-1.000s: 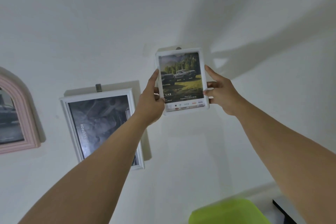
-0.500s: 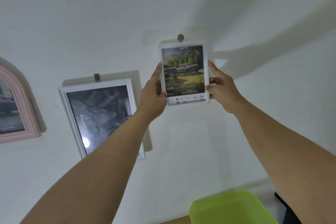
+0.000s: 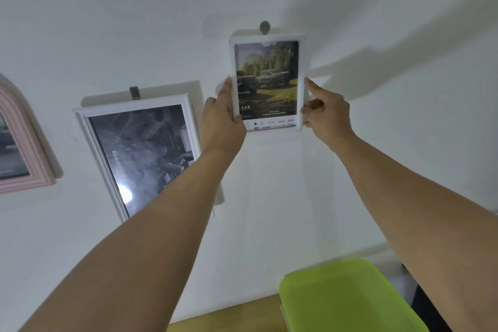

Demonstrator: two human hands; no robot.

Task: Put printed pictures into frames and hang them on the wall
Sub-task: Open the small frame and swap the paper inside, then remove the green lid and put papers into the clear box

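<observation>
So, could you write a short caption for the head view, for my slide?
Left hand and right hand hold a white frame under a wall hook.

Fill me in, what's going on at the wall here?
A person holds a small white frame with a truck print against the wall, left hand gripping its left edge, right hand its right edge. Its top sits just under a wall hook; whether it has caught is unclear. A larger white frame and a pink frame hang to its left.
</observation>
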